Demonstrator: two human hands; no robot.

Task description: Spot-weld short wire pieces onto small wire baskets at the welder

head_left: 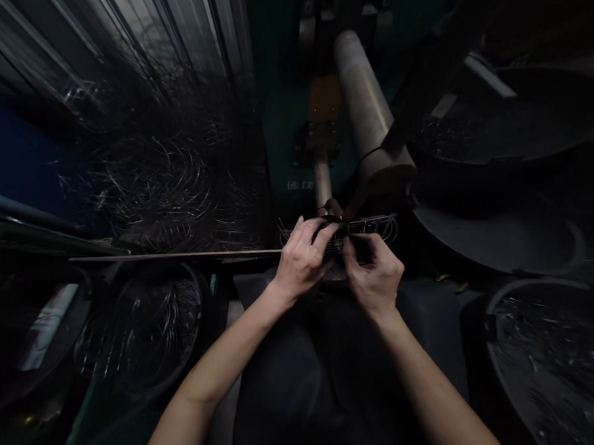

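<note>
Centrally, two hands meet: left hand (pixel 303 255) and right hand (pixel 373 273) both pinch closed on one wire frame (pixel 370 226) at the middle. Three round tubs (pixel 529 305) sit right, one wire-filled basin (pixel 145 327) near left.

The fingertips of the left hand (pixel 302 259) and the right hand (pixel 373 275) cover the middle of a small wire piece (pixel 370 226) at the centre of the frame, so how it is gripped cannot be told. Both forearms run off the bottom edge. The tangle of wire loops (pixel 156 177) in the upper left is blurred and too dim to separate. The dark tub (pixel 547 364) at lower right is cut by the right and bottom edges, its contents only faint glints. The grey cylinder (pixel 364 97) vanishes into shadow at top centre.
</note>
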